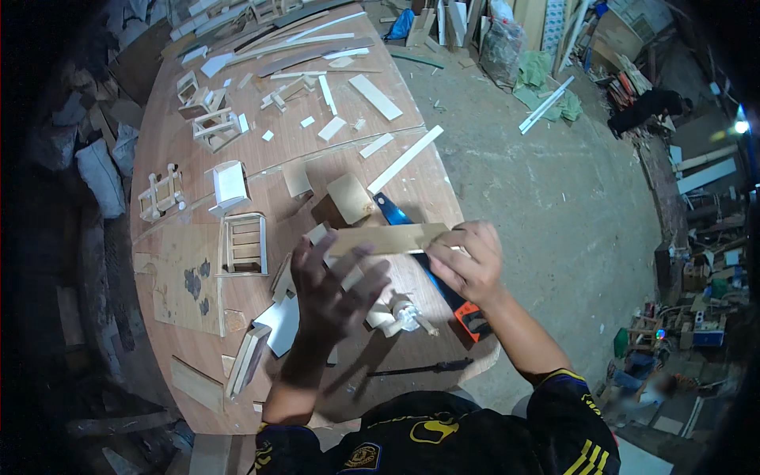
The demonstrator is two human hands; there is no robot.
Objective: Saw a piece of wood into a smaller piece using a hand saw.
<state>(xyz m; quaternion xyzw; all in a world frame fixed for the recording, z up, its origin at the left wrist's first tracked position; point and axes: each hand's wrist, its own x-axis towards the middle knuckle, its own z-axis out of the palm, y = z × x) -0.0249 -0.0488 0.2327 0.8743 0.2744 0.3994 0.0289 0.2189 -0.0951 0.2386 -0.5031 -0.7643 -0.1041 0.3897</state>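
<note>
My right hand (471, 261) grips the right end of a light wooden strip (388, 237). My left hand (336, 289) is at the strip's left end, fingers spread and slightly blurred. Beneath them lies a hand saw (435, 277) with a blue blade and orange handle. A square wooden block (350, 198) sits just beyond, and a small clear container (406, 315) stands nearer me among wood offcuts. A long dark tool (419, 368) lies near the table's front edge.
Small wooden chair-like frames (241, 244), boards and scraps lie across the plywood table (178, 372). Concrete floor (538, 198) runs along the right, with stacked boards (546, 32) and clutter. A person (649, 388) is at the lower right edge. White sacks (103, 178) sit at the left.
</note>
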